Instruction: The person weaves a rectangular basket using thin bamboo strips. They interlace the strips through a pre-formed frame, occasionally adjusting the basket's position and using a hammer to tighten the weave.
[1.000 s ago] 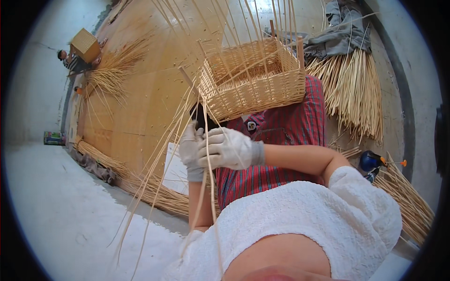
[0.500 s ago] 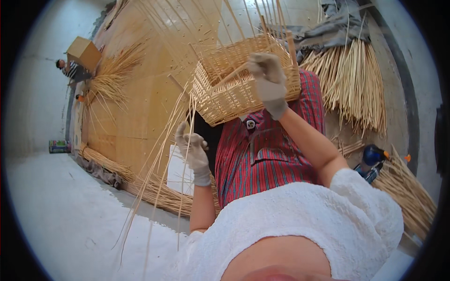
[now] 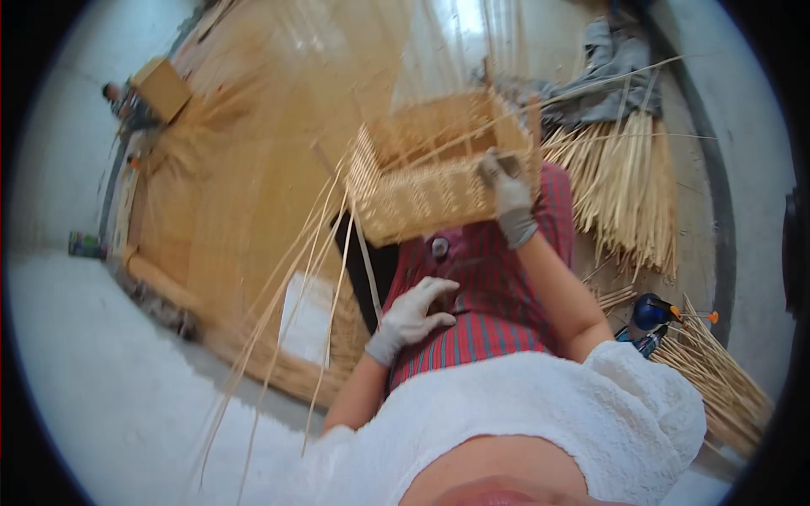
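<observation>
A rectangular wicker basket (image 3: 426,201), partly woven with uprights sticking out at its far side, rests on my lap. My right hand (image 3: 508,196), in a pale work glove, grips the near wall toward its right end, fingers over the rim. My gloved left hand (image 3: 413,314) is open, thumb and fingers apart, just above the red striped apron (image 3: 485,333). It appears to hold nothing. Long loose weaving strands (image 3: 331,268) trail from the basket's left corner down past my left arm. Another thin strand (image 3: 599,83) crosses above the basket toward the upper right.
A large bundle of cane sticks (image 3: 620,194) lies at the right under grey cloth (image 3: 603,80). Below it are a blue tool with orange parts (image 3: 654,312) and more sticks (image 3: 717,379). At far left, a person sits near a cardboard box (image 3: 162,89). A white sheet (image 3: 305,320) lies at left.
My left hand has moved down and right, away from the loose strands to above my lap. My right hand has lowered onto the basket's near wall. The view has shifted slightly.
</observation>
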Demonstrator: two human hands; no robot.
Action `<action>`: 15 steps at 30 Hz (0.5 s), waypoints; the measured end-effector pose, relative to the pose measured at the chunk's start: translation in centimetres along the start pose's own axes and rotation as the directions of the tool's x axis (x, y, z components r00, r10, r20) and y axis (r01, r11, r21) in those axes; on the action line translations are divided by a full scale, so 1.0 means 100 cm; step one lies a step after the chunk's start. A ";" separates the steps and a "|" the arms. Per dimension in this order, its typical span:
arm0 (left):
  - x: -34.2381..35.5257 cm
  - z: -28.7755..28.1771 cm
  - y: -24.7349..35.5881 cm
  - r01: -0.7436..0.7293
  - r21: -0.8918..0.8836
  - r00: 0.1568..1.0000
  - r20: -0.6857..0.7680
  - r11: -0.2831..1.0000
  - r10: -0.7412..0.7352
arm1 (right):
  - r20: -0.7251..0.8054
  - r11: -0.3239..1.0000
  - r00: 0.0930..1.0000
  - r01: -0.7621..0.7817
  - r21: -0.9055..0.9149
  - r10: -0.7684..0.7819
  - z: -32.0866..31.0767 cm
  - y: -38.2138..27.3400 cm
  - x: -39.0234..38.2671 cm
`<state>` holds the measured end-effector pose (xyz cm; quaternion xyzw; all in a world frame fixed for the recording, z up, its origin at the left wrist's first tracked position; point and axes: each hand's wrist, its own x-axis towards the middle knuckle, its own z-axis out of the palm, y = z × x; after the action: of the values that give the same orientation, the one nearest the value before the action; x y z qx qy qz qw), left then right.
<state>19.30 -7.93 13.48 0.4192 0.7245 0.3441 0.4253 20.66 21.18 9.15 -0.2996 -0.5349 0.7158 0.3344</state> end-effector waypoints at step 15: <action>0.093 -0.056 -0.022 0.300 0.710 0.580 -0.666 0.637 0.469 | 0.010 0.967 0.997 -0.082 0.241 0.082 0.033 -0.009 0.008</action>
<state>10.91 -1.28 10.77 0.3903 0.8828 0.1764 -0.1928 17.74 20.20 10.80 -0.2787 -0.4312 0.7887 0.3382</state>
